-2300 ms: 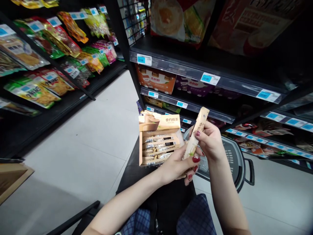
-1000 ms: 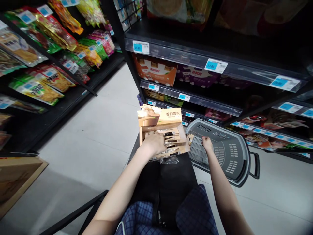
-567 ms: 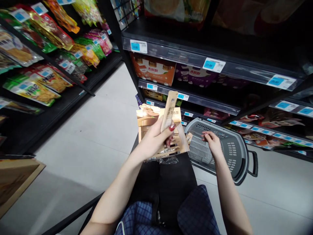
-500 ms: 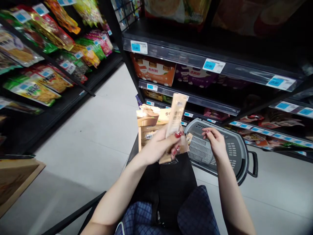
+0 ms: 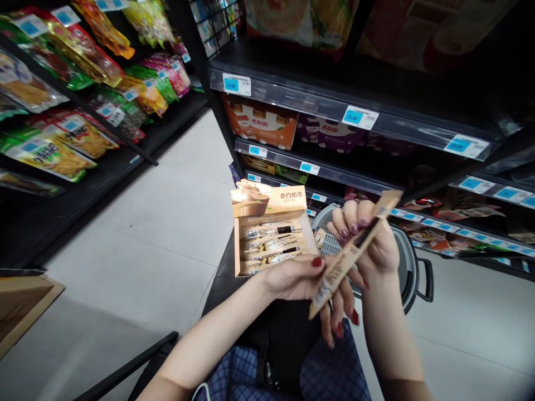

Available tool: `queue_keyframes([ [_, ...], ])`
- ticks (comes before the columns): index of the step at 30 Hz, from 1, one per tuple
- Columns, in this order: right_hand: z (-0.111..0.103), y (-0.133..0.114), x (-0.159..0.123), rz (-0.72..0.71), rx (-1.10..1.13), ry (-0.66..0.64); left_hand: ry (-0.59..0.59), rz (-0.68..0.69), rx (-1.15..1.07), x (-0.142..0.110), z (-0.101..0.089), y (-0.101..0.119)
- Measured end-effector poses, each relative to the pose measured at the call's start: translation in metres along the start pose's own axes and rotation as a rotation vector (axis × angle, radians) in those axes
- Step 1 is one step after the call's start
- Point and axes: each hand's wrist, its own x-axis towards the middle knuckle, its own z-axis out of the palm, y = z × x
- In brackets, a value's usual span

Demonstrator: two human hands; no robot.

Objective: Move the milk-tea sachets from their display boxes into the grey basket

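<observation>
A slim beige milk tea stick packet slants between my two hands, its back with a dark strip and barcode facing up. My left hand supports its lower half, with the thumb at the near side and the fingers spread under it. My right hand has its fingers curled at the upper half; its exact grip is partly hidden. The open milk tea box rests on my lap, left of the hands, its printed lid flap raised. Several stick packets lie in it.
A grey shopping basket stands on the floor behind my right hand, with a beige packet in it. Black shelves with drink cartons rise in front. Bagged snacks fill the left rack. A cardboard box sits at lower left.
My left hand took a stick packet out of the box and moved it right. My right hand left the basket and came up to it. The packet has turned to show its back.
</observation>
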Motion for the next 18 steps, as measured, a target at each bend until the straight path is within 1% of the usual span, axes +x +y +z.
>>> queue_keyframes([
  [1,0.000,0.000,0.001,-0.025,0.080,-0.020,0.002,-0.003,0.033,0.001,0.002,-0.001],
  [2,0.000,0.001,0.002,-0.032,0.143,-0.028,0.053,0.007,0.083,0.001,0.006,-0.003],
  [4,0.002,0.003,0.003,-0.007,0.216,-0.013,0.252,0.035,0.213,0.002,0.017,-0.007],
  [6,0.006,0.007,0.005,0.049,0.243,0.008,0.452,0.028,0.363,0.003,0.028,-0.011],
  [7,0.007,0.009,0.005,0.076,0.251,0.011,0.516,0.014,0.436,0.003,0.032,-0.013],
  [8,0.009,0.010,0.005,0.099,0.258,0.007,0.556,0.002,0.499,0.003,0.035,-0.015],
  [11,0.012,0.015,0.005,0.119,0.289,-0.010,0.620,0.005,0.621,0.004,0.038,-0.017],
  [14,0.013,0.017,0.004,0.110,0.291,0.005,0.647,0.018,0.654,0.005,0.035,-0.018],
  [18,0.013,0.018,0.003,0.115,0.258,0.030,0.648,0.016,0.655,0.006,0.034,-0.018],
])
